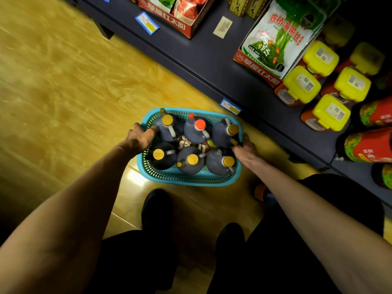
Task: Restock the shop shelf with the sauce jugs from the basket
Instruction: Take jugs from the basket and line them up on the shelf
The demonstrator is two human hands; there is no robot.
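Left hand (141,138): fingers curled over the 9 o'clock rim of the blue basket (186,179), fingertips reaching in against the far-left jug. Reads as a grip on the rim, not on a jug.

Right hand (245,150): at the basket's 3 o'clock side, fingers bent down at the rim. Tips are hidden behind the jugs, so I cannot tell for certain whether they close round the rim or only press on it.

Basket: stands on the yellow wood-look floor (63,85), just in front of the person's dark shoes (158,209).

Sauce jugs (191,143): six dark ones, two rows of three, packed touching. Five have gold caps; the far-middle one has a red cap (200,124). Handles show near the necks. Something with a printed label lies between the rows, too hidden to name.

Shelf (212,60): dark, runs from 12 to 3 o'clock of the basket. Holds yellow-capped bottles (301,85), red-labelled bottles (369,145) and a green-and-white seaweed packet (280,37) in a red box. Bare board lies at 12 to 1 o'clock.

Judgement: none unloaded yet; the step in hand is positioning the basket. To do it well:
- keep both grips level; the load looks heavy
- settle the basket close under the bare board
- then lift one jug by its handle, starting from the far row, nearest the shelf
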